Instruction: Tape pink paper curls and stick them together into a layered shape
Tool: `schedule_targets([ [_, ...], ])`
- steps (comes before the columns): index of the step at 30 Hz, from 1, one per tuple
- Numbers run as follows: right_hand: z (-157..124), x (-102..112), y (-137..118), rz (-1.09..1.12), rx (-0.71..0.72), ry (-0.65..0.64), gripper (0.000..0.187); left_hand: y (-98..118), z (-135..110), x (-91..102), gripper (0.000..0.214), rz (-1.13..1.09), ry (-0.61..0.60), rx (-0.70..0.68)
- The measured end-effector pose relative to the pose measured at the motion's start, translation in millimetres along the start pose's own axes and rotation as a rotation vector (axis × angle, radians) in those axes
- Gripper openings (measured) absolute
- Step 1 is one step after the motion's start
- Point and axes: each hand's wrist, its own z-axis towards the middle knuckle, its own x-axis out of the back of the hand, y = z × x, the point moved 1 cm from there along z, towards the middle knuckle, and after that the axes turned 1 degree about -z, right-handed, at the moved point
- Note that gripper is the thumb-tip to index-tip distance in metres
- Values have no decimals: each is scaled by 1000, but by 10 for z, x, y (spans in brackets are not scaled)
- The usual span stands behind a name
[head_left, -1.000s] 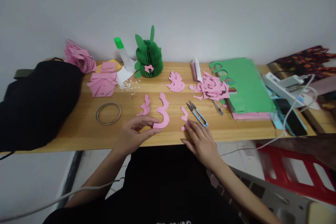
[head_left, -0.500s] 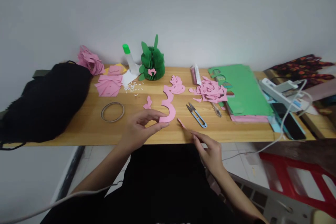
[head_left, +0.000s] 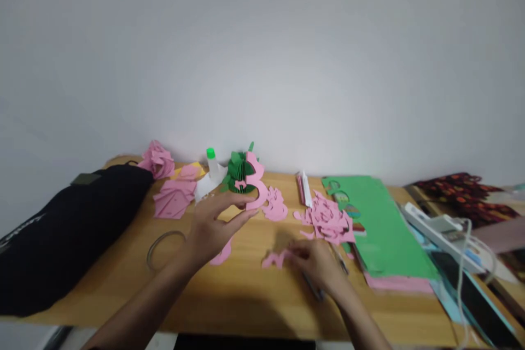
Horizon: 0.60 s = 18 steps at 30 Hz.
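Note:
My left hand (head_left: 211,229) pinches the lower end of a curved pink paper cutout (head_left: 259,188), shaped like a 3, raised upright above the table. The cutout partly covers a folded green paper figure (head_left: 234,164) by the wall. My right hand (head_left: 314,260) is closed on one end of a small wavy pink paper piece (head_left: 274,258), low over the wood. Thread snips (head_left: 315,287) lie beneath my right hand, mostly hidden. Another pink paper piece (head_left: 222,253) shows just past my left wrist. Stacked pink cutouts (head_left: 274,206) lie behind the raised cutout.
To the right are pink scraps (head_left: 330,219), green sheets (head_left: 379,229), a power strip (head_left: 443,238) and a phone (head_left: 471,290). On the left sit a black bag (head_left: 82,229), a tape ring (head_left: 152,251), folded pink paper (head_left: 174,199) and a green-capped glue bottle (head_left: 212,163).
The view has tilted up toward the wall. My left hand has lifted the curved cutout before the green figure. My right hand has moved forward over the table with its paper piece, covering the snips.

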Motion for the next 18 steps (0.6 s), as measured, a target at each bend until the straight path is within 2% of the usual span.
schedule_targets([
  [5, 138, 33, 24, -324, 2, -91, 17, -26, 254, -5, 7, 20, 45, -122],
  [7, 189, 137, 22, -374, 54, -110, 21, -52, 304, -8, 8, 17, 46, -114],
  [8, 214, 230, -10, -363, 137, -119, 23, -64, 325, -10, 8, 10, 52, -98],
  [9, 237, 350, -64, -279, 221, -121, 23, -74, 346, -12, 8, 0, 59, -77],
  [11, 274, 637, -213, -36, 271, -91, 16, -81, 386, -23, 6, -26, 77, -37],
  [12, 283, 780, -304, 85, 287, -57, 11, -79, 406, -32, 6, -42, 85, -19],
  [14, 283, 1005, -489, 365, 274, 75, 14, -66, 441, -59, 6, -87, 93, 18],
  [15, 276, 1071, -579, 507, 292, 136, 17, -58, 455, -75, 5, -115, 91, 36],
  [18, 267, 1072, -826, 783, 388, 118, 21, -38, 476, -121, 6, -180, 62, 85],
])
